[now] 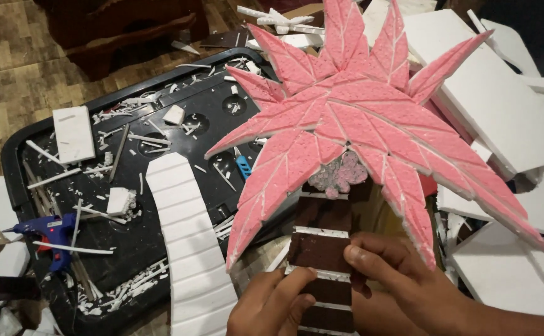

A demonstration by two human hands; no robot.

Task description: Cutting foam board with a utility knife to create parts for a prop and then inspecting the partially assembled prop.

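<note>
A foam palm tree fills the middle: pink pointed leaves (353, 118) with white grooves spread from a pink-grey cluster (341, 174), above a dark brown trunk (318, 252) with white bands. My left hand (270, 306) grips the lower trunk from the left, thumb across a brown segment. My right hand (402, 280) holds the trunk from the right, fingers pressed on its front. The tree is held upright and tilted toward me, above the tray edge.
A black plastic tray (17, 162) at left holds white foam scraps, strips and a curved white foam trunk piece (191, 249). A blue glue gun (51, 233) lies on its left edge. White foam sheets (508, 106) are stacked at right. A blue cutter (243, 167) peeks under the leaves.
</note>
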